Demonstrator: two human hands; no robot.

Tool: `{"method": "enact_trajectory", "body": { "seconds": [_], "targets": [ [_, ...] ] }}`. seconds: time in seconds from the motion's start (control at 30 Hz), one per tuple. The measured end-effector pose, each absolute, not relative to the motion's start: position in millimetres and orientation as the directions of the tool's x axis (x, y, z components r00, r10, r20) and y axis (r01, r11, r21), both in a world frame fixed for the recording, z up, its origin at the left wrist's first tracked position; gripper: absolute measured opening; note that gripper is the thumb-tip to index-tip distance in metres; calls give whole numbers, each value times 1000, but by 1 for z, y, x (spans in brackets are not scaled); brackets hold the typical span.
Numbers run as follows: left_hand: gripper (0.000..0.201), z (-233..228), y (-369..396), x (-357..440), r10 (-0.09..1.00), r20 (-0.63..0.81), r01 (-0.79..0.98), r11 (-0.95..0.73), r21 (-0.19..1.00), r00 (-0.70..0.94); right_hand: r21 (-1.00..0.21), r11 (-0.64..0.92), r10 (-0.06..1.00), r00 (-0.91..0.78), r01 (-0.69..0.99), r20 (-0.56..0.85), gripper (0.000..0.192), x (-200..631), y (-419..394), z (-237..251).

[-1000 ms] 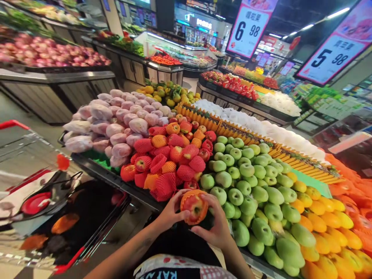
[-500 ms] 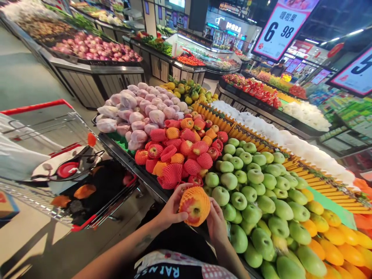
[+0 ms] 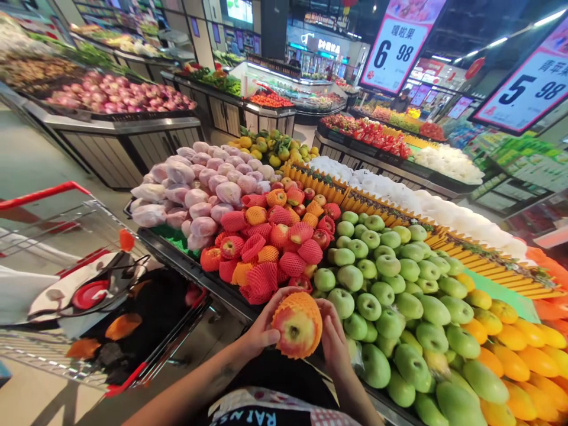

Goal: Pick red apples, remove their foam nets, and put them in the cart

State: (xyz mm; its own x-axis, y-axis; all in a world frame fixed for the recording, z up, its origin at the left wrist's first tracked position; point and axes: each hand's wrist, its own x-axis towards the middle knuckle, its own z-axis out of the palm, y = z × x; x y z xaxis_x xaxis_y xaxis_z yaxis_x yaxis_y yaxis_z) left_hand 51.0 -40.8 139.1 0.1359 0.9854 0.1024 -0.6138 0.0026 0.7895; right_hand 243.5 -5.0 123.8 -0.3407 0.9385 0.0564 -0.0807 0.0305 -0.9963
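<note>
From afar I count two hands (image 3: 262, 331) (image 3: 333, 336), one held apple (image 3: 296, 329), one shopping cart (image 3: 44, 194) and two large price signs (image 3: 399, 50) (image 3: 526, 89).

Apple (image 3: 296, 326), partly in foam net, between fingers of left hand (image 3: 262, 331) and right hand (image 3: 336, 338), before near edge of surface (image 3: 190, 273). On surface, left to right: bagged fruit (image 3: 199, 195), apples in foam nets (image 3: 279, 234), loose apples (image 3: 386, 266), other fruit (image 3: 519, 370) at right. Behind both apple piles: slatted fence (image 3: 346, 194); beyond it, wrapped goods (image 3: 421, 207). Citrus fruit (image 3: 270, 149) behind bagged fruit. Cart (image 3: 53, 191) left of surface, things (image 3: 124, 326) inside. Onions (image 3: 119, 97) on separate stand (image 3: 128, 148), farther back, left. Price signs (image 3: 402, 50) overhead, upper right.
</note>
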Motion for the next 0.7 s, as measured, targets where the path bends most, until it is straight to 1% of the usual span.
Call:
{"method": "enact_trajectory", "body": {
  "seconds": [0.07, 0.13, 0.2, 0.23, 0.3, 0.4, 0.5, 0.6, 0.63, 0.7],
  "targets": [
    [94, 140, -37, 42, 985, 101, -610, 8, 792, 143, -983, 177, 910, -372, -52, 184, 71, 244, -6, 136],
    [93, 142, -34, 31, 984, 87, -597, 25, 802, 158, -940, 341, 845, -446, 27, 294, 95, 241, -5, 149],
    [92, 147, -31, 20, 979, 75, -574, 47, 818, 187, -860, 494, 771, -522, 131, 363, 113, 233, -4, 160],
    [92, 150, -30, 15, 975, 70, -560, 63, 826, 213, -807, 565, 735, -551, 174, 396, 117, 226, -3, 164],
    [93, 154, -27, 4, 964, 57, -530, 94, 843, 261, -708, 666, 687, -562, 233, 461, 117, 210, 0, 166],
    [90, 155, -21, -11, 954, 20, -494, 136, 859, 299, -629, 711, 686, -510, 314, 520, 110, 184, 7, 164],
    [86, 150, -13, -26, 948, -10, -467, 166, 869, 319, -609, 699, 706, -498, 376, 503, 102, 168, 18, 165],
    [94, 144, -4, -44, 922, -18, -441, 202, 874, 386, -599, 692, 714, -507, 403, 483, 104, 165, 38, 171],
    [96, 143, -1, -51, 911, -32, -408, 215, 887, 410, -596, 686, 721, -500, 417, 480, 104, 166, 49, 174],
    [92, 143, 4, -67, 899, -78, -299, 224, 928, 431, -591, 667, 743, -459, 453, 487, 101, 169, 78, 181]
  ]
}}
